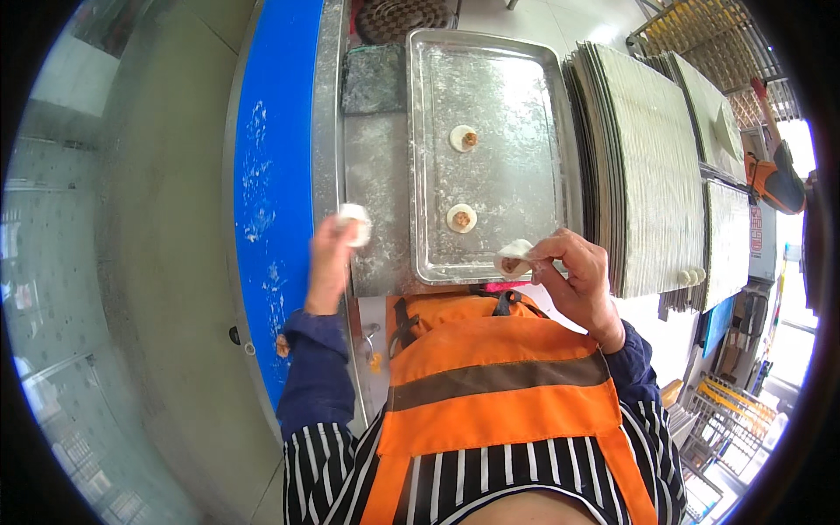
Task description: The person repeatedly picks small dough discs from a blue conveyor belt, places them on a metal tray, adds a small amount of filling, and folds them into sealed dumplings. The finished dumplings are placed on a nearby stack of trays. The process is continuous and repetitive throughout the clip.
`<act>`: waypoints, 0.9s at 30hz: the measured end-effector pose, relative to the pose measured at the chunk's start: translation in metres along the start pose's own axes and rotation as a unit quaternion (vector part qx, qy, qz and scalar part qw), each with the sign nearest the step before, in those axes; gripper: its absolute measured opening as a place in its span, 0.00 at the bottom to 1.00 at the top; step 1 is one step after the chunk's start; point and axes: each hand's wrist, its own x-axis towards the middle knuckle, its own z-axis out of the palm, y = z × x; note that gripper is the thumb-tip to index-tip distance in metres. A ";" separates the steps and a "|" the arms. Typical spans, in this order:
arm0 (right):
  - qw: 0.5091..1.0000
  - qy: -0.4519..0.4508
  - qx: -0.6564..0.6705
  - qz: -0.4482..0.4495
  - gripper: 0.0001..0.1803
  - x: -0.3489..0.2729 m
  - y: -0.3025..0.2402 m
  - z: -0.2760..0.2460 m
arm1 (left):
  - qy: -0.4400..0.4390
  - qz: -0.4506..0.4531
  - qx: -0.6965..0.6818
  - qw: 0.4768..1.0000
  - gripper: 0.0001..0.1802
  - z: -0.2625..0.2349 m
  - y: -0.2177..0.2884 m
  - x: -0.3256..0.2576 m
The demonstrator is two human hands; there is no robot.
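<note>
Between the fingertips of my right hand (573, 271) is a round dough wrapper (514, 255) with brown filling, held at the near right corner of a floured metal tray (420, 175). My left hand (328, 267), a little blurred, grips another white dough wrapper (354, 225) beside the blue belt, left of the tray. Some brownish filling seems to show on this wrapper too. On the tray lie two flat wrappers with filling, a far one (460, 138) and a nearer one (458, 217).
A flour-streaked blue conveyor belt (276, 157) runs along my left. Tall stacks of metal trays (647, 166) stand close on the right. A dark green block (374, 80) sits beyond the tray's left side, and a round checkered seat (398, 17) is farther back.
</note>
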 end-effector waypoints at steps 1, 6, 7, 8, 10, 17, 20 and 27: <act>1.000 -0.002 -0.007 0.003 0.07 -0.002 -0.001 -0.003 | -0.106 -0.077 -0.005 0.991 0.16 0.020 -0.009 0.002; 0.999 0.027 0.028 0.035 0.08 0.008 0.006 -0.007 | -0.347 -0.238 0.073 0.904 0.20 0.116 -0.065 0.019; 0.999 0.027 0.023 0.032 0.08 0.011 0.006 -0.006 | -0.370 -0.265 0.098 0.885 0.21 0.125 -0.087 0.026; 0.999 0.029 0.018 0.034 0.08 0.011 0.008 -0.004 | -0.363 -0.126 0.380 0.842 0.22 0.131 -0.094 0.035; 0.997 0.034 0.044 0.058 0.08 0.015 0.016 -0.006 | -0.232 0.112 0.634 0.729 0.19 0.150 -0.069 0.017; 0.975 0.054 0.181 0.114 0.01 0.039 0.040 0.009 | -0.305 -0.181 -0.163 0.921 0.31 0.208 0.024 -0.026; 0.973 0.050 0.163 0.154 0.03 0.050 0.039 0.001 | -0.324 -0.196 -0.267 0.886 0.35 0.228 0.061 -0.029; 0.991 0.133 0.002 0.016 0.06 0.073 0.050 -0.002 | -0.278 -0.256 -0.205 0.903 0.30 0.235 0.076 -0.016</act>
